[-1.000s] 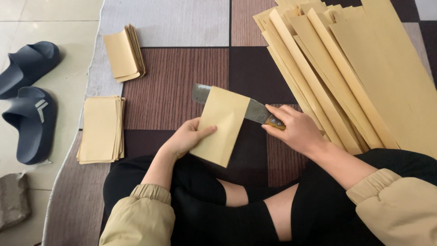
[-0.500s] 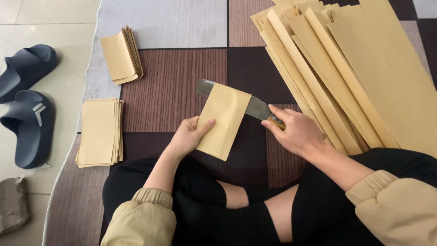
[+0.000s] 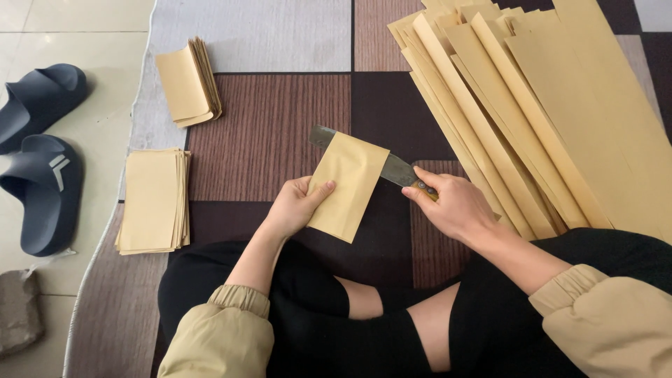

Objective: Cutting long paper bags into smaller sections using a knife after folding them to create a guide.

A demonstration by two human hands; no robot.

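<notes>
Folded paper barely shifted, left hand pinching its edge, right hand gripping knife under it.

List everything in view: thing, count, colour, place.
Folded tan paper piece: one, tan, centre, over the blade.
Flat grey metal knife blade: one, grey, under the paper.
Long tan paper strips: many, tan, upper right.
Stacks of cut tan paper pieces: two, tan, left.
Patchwork brown and grey carpet: one, underneath.
Dark blue rubber slippers: two, far left floor.
Grey cloth: one, lower left.
Left hand: grip on paper.
Right hand: grip on knife handle.
</notes>
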